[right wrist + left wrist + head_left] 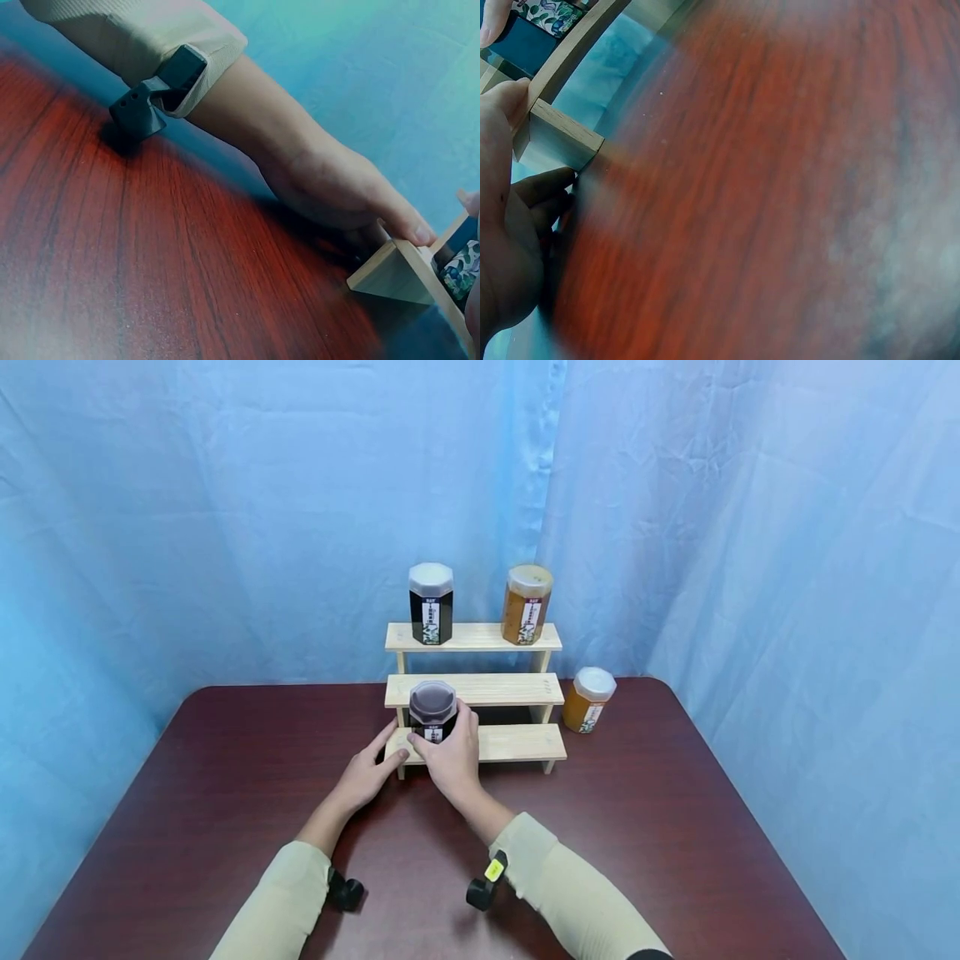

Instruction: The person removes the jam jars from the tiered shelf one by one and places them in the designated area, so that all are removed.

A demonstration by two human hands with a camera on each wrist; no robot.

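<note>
Black-looking octagonal jar [432,717] w/ a translucent plastic lid [432,690] is at the L end of the bottom step [517,742] of a pale wooden three-tier stand [495,690]; can't tell if its base sits fully down, as the angle & R hand [457,752] partly hide it. That hand grips the body, thumb at front, fingers round the right side; L hand [367,774] holds the step's end, thumb on top. Handling, my guess: looks full, so fairly heavy for its size, stiff-walled, prob. smooth & a bit slippery, may crack if dropped. Best hold: mid-body, across opposite flat faces, not by the lid. Looks: v. dark contents, greyish-purple lid, white label [433,734] w/ dark lettering & floral print.
</note>
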